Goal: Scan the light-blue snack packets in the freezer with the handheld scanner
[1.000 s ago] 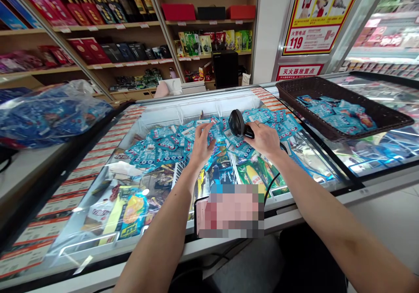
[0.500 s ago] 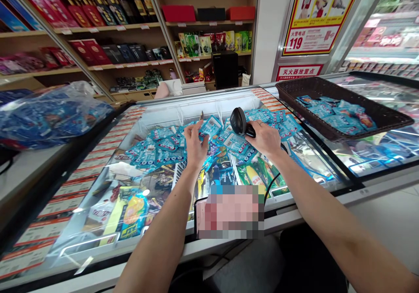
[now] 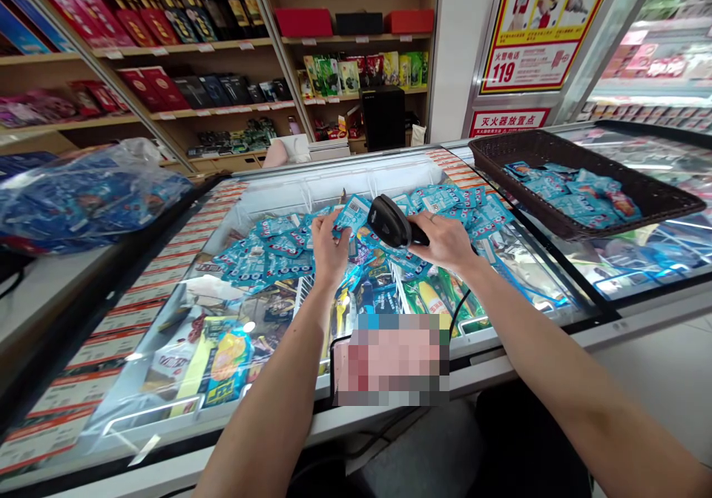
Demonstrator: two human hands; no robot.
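Observation:
My left hand (image 3: 330, 246) pinches a blue snack packet (image 3: 353, 213) by its edge above the freezer's glass top, the printed barcode side showing. In my right hand (image 3: 445, 242) is a black barcode scanner (image 3: 389, 223), its head pointing left toward that packet, close beside it. The scanner's cable (image 3: 459, 311) hangs down from my wrist to the front edge. Under and around both hands, many blue packets (image 3: 281, 246) lie spread over the glass, to the left and to the right.
A brown woven basket (image 3: 534, 212) with more blue packets stands at the right. At the left lies a clear plastic bag (image 3: 89, 194) of blue packs. A phone (image 3: 340, 372), partly blurred, rests at the front edge. Shelves (image 3: 356, 38) of goods stand behind the freezer (image 3: 334, 175).
The scanner has swung left and turned toward the packet in my left hand. That packet has shifted slightly left and down.

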